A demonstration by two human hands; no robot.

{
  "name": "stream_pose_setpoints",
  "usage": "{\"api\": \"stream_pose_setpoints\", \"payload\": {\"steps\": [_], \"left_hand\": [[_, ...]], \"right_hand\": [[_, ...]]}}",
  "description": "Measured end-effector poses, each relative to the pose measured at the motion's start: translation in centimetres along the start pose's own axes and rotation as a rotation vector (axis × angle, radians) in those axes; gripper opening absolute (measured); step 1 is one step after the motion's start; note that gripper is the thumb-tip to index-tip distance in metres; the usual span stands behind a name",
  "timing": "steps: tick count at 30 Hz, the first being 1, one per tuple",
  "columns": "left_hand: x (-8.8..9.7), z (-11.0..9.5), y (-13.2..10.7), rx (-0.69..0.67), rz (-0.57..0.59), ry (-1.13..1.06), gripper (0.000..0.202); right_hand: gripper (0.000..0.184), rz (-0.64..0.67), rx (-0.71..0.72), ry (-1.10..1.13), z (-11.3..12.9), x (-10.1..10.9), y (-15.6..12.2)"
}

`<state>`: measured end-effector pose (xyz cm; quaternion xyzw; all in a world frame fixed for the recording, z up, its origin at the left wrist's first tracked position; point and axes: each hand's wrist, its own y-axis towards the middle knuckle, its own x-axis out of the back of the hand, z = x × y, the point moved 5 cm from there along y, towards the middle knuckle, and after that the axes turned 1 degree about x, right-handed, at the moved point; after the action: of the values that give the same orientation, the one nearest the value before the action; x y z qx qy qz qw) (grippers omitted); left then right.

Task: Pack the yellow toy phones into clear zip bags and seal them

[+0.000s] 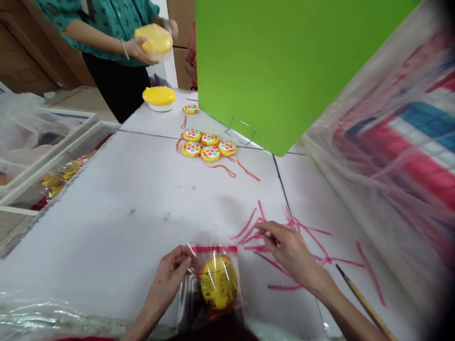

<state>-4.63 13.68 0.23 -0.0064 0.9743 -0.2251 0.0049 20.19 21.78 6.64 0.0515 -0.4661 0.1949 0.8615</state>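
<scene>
My left hand (169,277) pinches the upper left edge of a clear plastic bag (213,284) that has a pink strip along its top. Inside the bag sits a round yellow toy (218,282). My right hand (289,251) reaches to the right of the bag, its fingertips pinched among several loose pink strips (313,246) that lie scattered on the white table (142,208). Whether it grips one of the strips is not clear.
Several yellow toys with coloured buttons and orange cords (208,146) lie further back. A green board (280,66) stands behind them. Another person (117,33) holds a yellow item (153,41); a yellow-lidded piece (159,98) sits below. Trays (53,166) left, plastic-wrapped stock (401,137) right, a stick (366,305).
</scene>
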Motion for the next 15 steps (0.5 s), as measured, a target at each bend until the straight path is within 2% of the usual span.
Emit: {"api": "stream_pose_setpoints", "payload": {"steps": [3,6,8,11,15], "left_hand": [[-0.1,-0.1,0.0,-0.01,0.005,-0.026,0.018],[-0.3,-0.2,-0.1,-0.033,0.023,-0.045,0.019],[-0.4,-0.2,-0.1,-0.04,0.045,-0.05,0.019],[-0.1,0.2,-0.3,-0.015,0.056,-0.085,0.02],[1.0,1.5,-0.5,0.089,-0.022,-0.208,0.025]], "right_hand": [[0.022,0.185,0.013,0.192,1.8,-3.6,2.4],[0.021,0.29,-0.034,0.323,1.7,-6.6,4.1],[0.013,0.343,-0.05,0.433,1.4,-8.1,4.6],[0.005,0.361,-0.043,0.525,0.7,-8.9,4.5],[0.008,0.33,0.002,0.572,0.4,-8.3,3.4]]}}
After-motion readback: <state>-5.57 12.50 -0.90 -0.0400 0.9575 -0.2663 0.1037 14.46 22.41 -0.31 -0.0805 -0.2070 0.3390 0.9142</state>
